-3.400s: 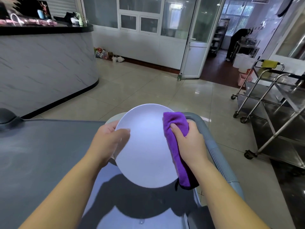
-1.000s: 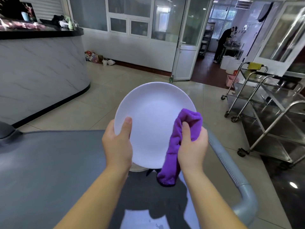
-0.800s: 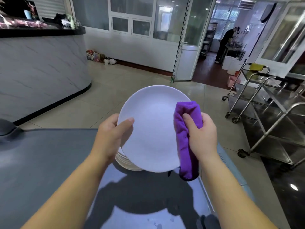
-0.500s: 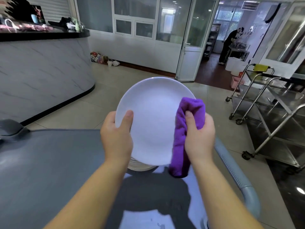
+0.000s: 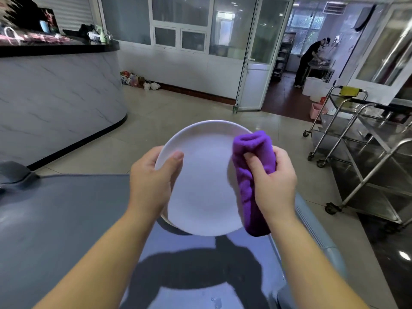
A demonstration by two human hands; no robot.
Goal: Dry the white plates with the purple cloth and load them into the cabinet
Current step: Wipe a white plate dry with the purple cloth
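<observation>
Here I kept the white plate (image 5: 205, 186) tilted up above the grey cart (image 5: 55, 219). My left hand (image 5: 151, 181) pinched its left rim, thumb on the face, so my right hand (image 5: 274, 181), fingers curled round the bunched purple cloth (image 5: 252, 175), could press its right edge.

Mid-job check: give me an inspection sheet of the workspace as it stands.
Surface: grey cart top, a few water drops at its near end.
Job's things: white plate held tilted above the cart; purple cloth against its right rim; cabinet not in view.
Clutter: bags on the floor by the far wall.
Grippers: left hand grips the plate's left rim, thumb on its face; right hand grips the cloth.
Cables: nothing seen.
Surroundings: curved counter left, steel trolleys right, a person in the back room.
</observation>
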